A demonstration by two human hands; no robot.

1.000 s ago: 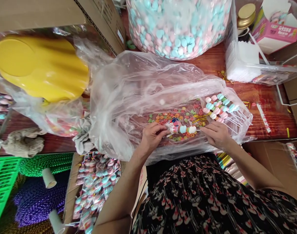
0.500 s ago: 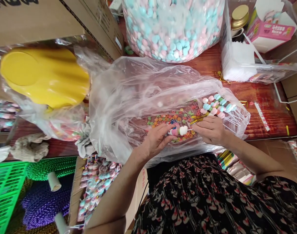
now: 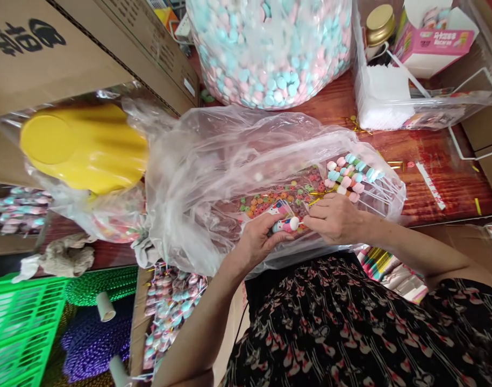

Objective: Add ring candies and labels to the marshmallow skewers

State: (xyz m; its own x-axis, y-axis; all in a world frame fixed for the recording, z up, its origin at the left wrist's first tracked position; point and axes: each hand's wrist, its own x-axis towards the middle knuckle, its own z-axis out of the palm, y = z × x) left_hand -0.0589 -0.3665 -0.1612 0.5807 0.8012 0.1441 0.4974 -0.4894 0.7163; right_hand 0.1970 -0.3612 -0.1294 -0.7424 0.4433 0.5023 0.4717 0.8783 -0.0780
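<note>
My left hand is closed round a small clear printed wrapper with a candy stick inside. A white candy shows at the wrapper's mouth. My right hand is closed at that end, fingertips pinched by the stick, which they mostly hide. Gold twist ties poke out above the right fingers. Both hands work over a clear plastic sheet holding loose orange, green and red ring candies. Beyond my right hand lie several candy sticks in pink, blue and white, their white sticks pointing right.
A large bag of pastel candies stands at the back. Right of it is a clear bin with a pink box. A yellow container and cardboard boxes stand left. Below the table edge are a green basket and packed candies.
The white candy has slid further into the wrapper, with less of it and its stick showing. My right hand has come closer to my left. The view has shifted slightly.
</note>
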